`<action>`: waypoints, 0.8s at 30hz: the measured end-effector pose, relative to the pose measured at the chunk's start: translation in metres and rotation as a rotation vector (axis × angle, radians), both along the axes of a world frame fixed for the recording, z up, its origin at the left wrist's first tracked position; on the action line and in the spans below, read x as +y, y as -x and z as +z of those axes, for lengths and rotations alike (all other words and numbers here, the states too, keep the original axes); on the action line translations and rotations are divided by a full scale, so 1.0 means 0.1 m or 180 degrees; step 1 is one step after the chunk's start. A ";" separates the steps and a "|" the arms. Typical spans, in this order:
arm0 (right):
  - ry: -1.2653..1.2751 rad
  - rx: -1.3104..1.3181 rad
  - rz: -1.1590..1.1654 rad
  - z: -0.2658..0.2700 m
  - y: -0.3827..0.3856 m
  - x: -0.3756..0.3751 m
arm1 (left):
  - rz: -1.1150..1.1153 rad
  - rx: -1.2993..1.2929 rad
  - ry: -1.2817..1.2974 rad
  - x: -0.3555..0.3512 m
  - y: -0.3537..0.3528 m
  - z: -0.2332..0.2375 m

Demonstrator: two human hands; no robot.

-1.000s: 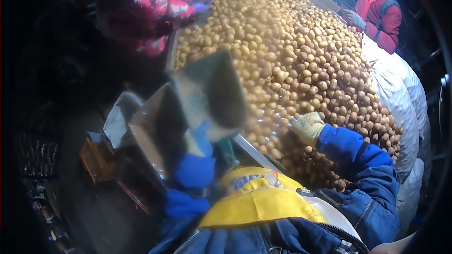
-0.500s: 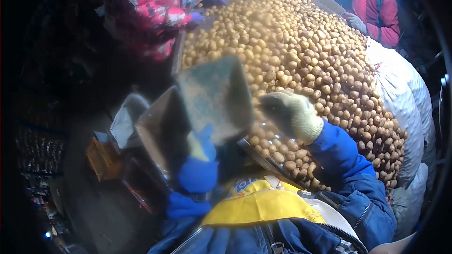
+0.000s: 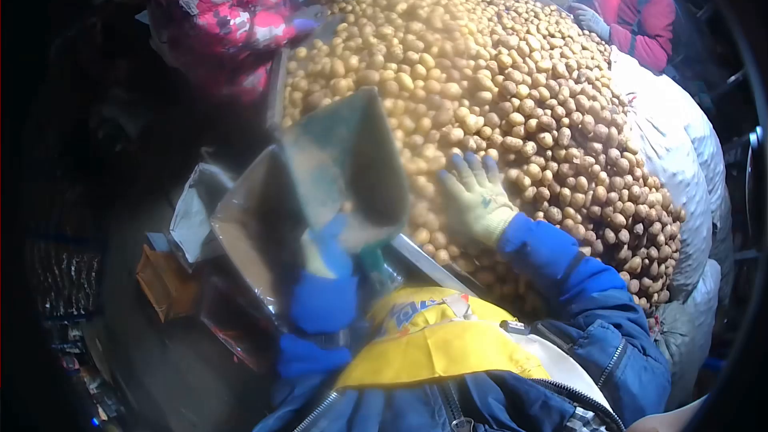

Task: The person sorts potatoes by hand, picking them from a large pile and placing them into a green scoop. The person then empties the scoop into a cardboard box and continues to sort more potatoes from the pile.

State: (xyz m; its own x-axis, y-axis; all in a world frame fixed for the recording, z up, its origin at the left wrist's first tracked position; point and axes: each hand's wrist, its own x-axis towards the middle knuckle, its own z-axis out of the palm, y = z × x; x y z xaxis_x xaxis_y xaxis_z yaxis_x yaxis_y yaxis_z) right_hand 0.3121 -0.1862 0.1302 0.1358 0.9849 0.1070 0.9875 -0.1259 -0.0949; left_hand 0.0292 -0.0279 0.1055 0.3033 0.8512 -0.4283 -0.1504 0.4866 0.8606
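A large heap of potatoes (image 3: 552,124) covers the table in front of me. My right hand (image 3: 480,204), in a pale yellow glove with bluish fingertips, lies on its near part with the fingers spread, palm toward the potatoes. To the left, a tilted greenish open-topped container (image 3: 332,140) stands at the table's edge, blurred. At its near side is my left hand (image 3: 326,248), in the same kind of glove, closed on the container; the exact grip is blurred. No potatoes can be made out inside the container.
A metal table edge (image 3: 428,260) runs before me. Left of the container are a brown-sided bin (image 3: 256,224), a white bag (image 3: 200,212) and an orange box (image 3: 162,282). White sacks (image 3: 672,160) stand at right. Two people, in a patterned red jacket (image 3: 220,16) and a red jacket (image 3: 644,20), are across the heap.
My right hand has gone from a blurred, bent pose to spread fingers on the potatoes. The whole view has shifted, so most things appear a little farther left.
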 end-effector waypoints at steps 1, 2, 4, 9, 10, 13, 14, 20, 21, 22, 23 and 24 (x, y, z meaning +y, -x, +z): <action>0.0133 0.0204 -0.0084 0.08 0.02 0.12 | 0.0034 -0.0086 0.0022 0.03 0.03 -0.09; 0.0268 0.0421 -0.0188 0.20 0.05 0.24 | 0.0048 -0.0159 0.0047 0.04 0.10 -0.25; 0.0351 0.0548 -0.0323 0.22 0.04 0.48 | -0.0120 -0.0220 0.0049 0.07 0.14 -0.27; 0.0256 0.0418 -0.0386 0.00 -0.13 1.08 | -0.0430 0.0376 0.0069 0.13 0.16 -0.08; 0.0390 0.0426 -0.0479 -0.05 -0.17 1.16 | -0.0389 0.0411 0.0054 0.13 0.14 -0.05; -0.0250 0.0201 -0.0633 -0.44 -0.36 1.41 | -0.0205 -0.0066 -0.0058 0.02 -0.02 0.18; -0.0270 0.0171 -0.0685 -0.42 -0.39 1.48 | -0.0211 -0.0182 -0.0019 0.02 -0.02 0.18; 0.1359 0.0820 -0.0788 0.14 -0.71 2.00 | -0.0246 -0.0476 0.0122 0.05 0.05 0.07; 0.1551 0.0880 -0.0890 0.27 -0.74 2.13 | -0.0226 -0.0561 0.0192 0.04 0.05 0.06; 0.1626 0.0913 -0.1414 0.72 -0.57 2.12 | -0.0228 -0.0299 -0.0090 0.03 0.03 0.07; 0.0956 0.1223 -0.1090 0.23 -0.86 2.19 | -0.0229 -0.0037 -0.0387 0.02 -0.02 0.11; 0.0939 0.1133 -0.0943 0.34 -0.87 2.23 | -0.0230 0.0229 -0.0683 0.02 -0.05 0.13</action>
State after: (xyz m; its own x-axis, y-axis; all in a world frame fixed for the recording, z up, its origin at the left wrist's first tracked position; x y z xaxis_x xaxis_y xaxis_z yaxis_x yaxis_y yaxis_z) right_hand 0.3993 0.0371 0.1646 0.3892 0.8803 -0.2712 0.8191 -0.4654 -0.3352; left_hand 0.0342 -0.0257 0.1183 0.3419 0.9023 -0.2626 -0.0564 0.2987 0.9527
